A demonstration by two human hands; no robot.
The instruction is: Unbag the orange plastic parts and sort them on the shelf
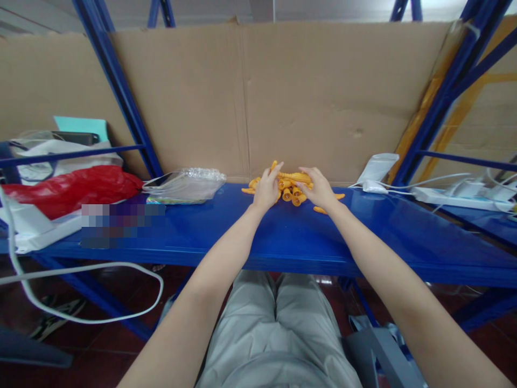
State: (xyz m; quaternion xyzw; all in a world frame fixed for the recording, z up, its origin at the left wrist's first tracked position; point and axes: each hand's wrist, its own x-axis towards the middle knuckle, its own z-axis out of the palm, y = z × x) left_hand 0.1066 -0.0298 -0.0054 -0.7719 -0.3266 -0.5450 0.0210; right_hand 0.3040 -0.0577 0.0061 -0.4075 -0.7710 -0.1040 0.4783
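Note:
A pile of small orange tapered pieces lies on the blue tabletop near the cardboard; several show round hollow ends facing me. My left hand is curled around the pile's left side, with one orange piece poking up by its fingertips. On the right side, my right hand has its thumb and fingers bent around the end of a long ridged orange piece lying across the top. Other orange pieces stick out beyond both hands, and one loose orange piece rests below my right wrist. My palms hide part of the pile.
Brown cardboard stands along the back of the blue table. Clear plastic bags and a red bag lie to the left. At the right are a white packet and a power strip. A white cable loops at lower left.

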